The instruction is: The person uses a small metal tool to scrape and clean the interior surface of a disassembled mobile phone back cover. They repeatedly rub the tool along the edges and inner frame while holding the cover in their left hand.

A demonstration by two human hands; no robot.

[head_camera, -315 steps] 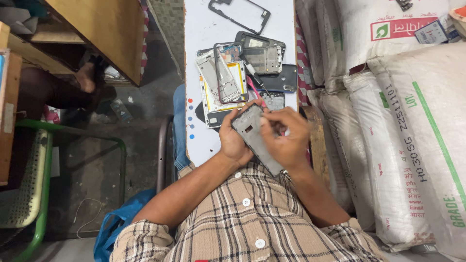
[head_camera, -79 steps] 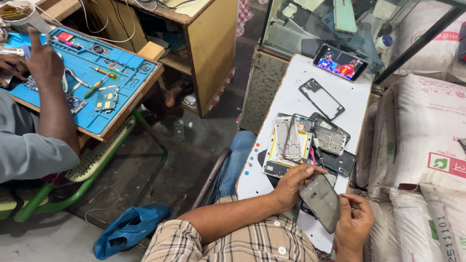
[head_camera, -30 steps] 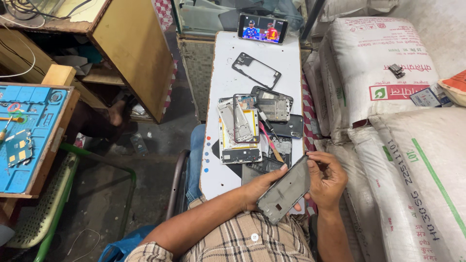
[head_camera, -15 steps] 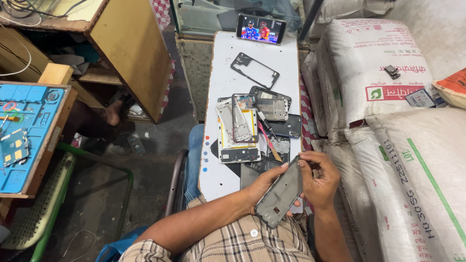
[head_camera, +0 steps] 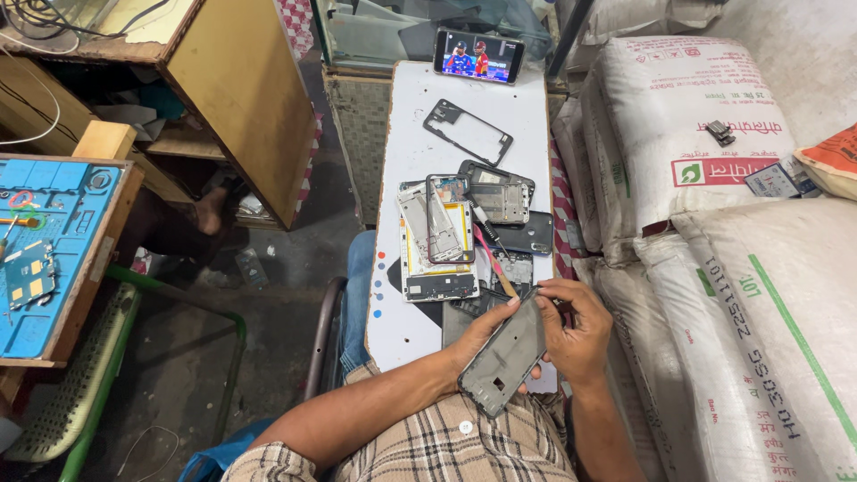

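Clamped in both hands, a grey phone frame, tilted, inner side up, over the lap at the near end of a white board. Left hand curled under the frame's left edge, fingers closed on it; right hand wrapped round the upper right end, thumb and fingertips pressed at the top corner. Cannot tell whether anything small sits between those fingertips. To the right, stacked white sacks with green and red print, touching one another, a small dark part lying on the upper one. To the left, well apart, a wooden cabinet and a blue work mat carrying boards and tools. On the white board, from far end to near: a phone with its screen lit, propped upright; an empty black frame lying flat; then a heap of phone parts, frames and back covers overlapping, just beyond the hands. Among the heap, a thin red-handled tool lying slantwise.
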